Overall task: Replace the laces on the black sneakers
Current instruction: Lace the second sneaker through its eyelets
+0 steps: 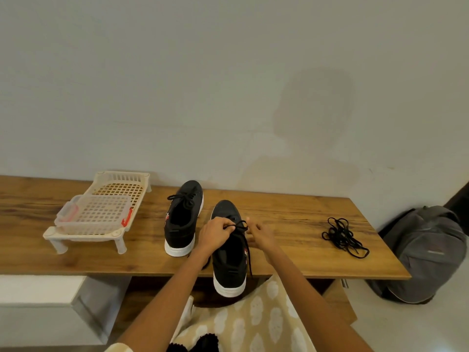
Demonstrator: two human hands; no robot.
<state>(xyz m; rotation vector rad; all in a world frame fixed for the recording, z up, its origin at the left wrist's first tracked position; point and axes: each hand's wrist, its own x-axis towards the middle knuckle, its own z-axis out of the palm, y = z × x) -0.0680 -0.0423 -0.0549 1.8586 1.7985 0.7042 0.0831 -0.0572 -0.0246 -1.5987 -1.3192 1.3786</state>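
The near black sneaker point(229, 250) stands on the wooden bench point(291, 255), toe toward the wall and white heel hanging over the bench's front edge. Over its eyelets, the left hand point(215, 233) curls its fingers around the black lace point(238, 226) and pinches it, with one loose end trailing down the sneaker's right side past the heel. The right hand point(261, 233) sits just to the right of the sneaker, fingers loosely spread beside the lace; whether they actually touch it cannot be told. To the left of this sneaker, and slightly farther back, stands the second black sneaker point(184, 214), upright, its own lace tied in a bow across the tongue. Well to the right of the near sneaker, a tangled pile of loose black laces point(342, 236) lies on the bench top. Far to its left sits a cream plastic rack point(101, 212) on short legs, with a clear lidded box point(96, 214) with red clips resting on it. Beyond the bench's right end, a grey backpack point(421, 252) rests on the floor.
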